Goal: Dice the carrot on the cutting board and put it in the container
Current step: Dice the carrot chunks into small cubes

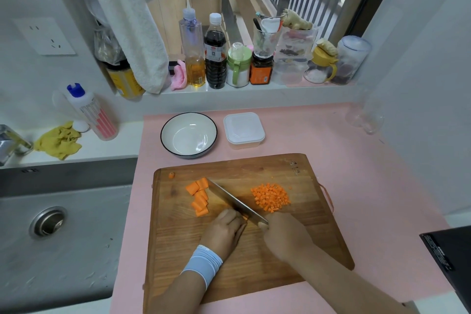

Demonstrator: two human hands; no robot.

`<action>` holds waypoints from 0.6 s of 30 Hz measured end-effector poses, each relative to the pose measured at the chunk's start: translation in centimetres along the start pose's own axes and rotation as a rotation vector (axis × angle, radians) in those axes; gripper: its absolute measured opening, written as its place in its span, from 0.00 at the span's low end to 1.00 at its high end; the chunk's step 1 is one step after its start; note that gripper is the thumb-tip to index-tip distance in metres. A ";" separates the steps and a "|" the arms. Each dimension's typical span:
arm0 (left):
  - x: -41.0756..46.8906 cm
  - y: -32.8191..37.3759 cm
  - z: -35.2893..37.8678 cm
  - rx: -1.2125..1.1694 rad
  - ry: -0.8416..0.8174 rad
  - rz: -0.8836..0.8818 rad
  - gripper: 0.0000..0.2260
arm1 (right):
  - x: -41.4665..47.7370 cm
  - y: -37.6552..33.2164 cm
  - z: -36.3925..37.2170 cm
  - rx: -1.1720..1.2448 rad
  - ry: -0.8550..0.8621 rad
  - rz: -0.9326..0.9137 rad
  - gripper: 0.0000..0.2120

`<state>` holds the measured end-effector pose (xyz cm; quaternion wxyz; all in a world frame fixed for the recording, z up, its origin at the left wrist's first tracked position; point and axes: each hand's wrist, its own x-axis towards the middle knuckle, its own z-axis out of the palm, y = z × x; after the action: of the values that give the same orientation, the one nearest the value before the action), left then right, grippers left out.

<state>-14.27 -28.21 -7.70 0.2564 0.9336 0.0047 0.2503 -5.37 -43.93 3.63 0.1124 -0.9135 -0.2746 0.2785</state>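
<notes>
A wooden cutting board lies on the pink mat. Several orange carrot chunks sit on its left part, and a pile of small carrot dice lies to the right. My right hand grips the handle of a knife, whose blade runs diagonally between chunks and dice. My left hand, fingers curled, holds down a carrot piece against the blade; only a sliver of orange shows under the fingers. A lidded white plastic container stands behind the board.
A white bowl with a dark rim stands left of the container. The steel sink lies to the left. Bottles and jars line the windowsill. A black box sits at the right edge. One carrot end lies at the board's far-left corner.
</notes>
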 end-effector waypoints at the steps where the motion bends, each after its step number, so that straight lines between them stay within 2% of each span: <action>1: 0.0 0.0 -0.1 -0.002 -0.002 -0.001 0.10 | 0.0 -0.1 0.0 0.004 0.001 -0.004 0.12; 5: 0.0 0.1 -0.2 -0.016 0.006 -0.014 0.10 | -0.2 -0.1 -0.1 0.014 -0.014 -0.012 0.13; 11: 0.0 -0.1 0.0 -0.028 0.009 -0.004 0.09 | -1.6 -0.2 0.0 -0.057 0.074 -0.039 0.13; 18: -0.2 -0.2 0.2 -0.029 -0.002 -0.006 0.09 | -2.1 0.8 0.1 -0.004 0.013 0.020 0.14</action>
<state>-14.29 -28.12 -8.04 0.2707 0.9300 0.0035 0.2487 -6.53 -45.77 4.20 0.1096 -0.9182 -0.2651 0.2732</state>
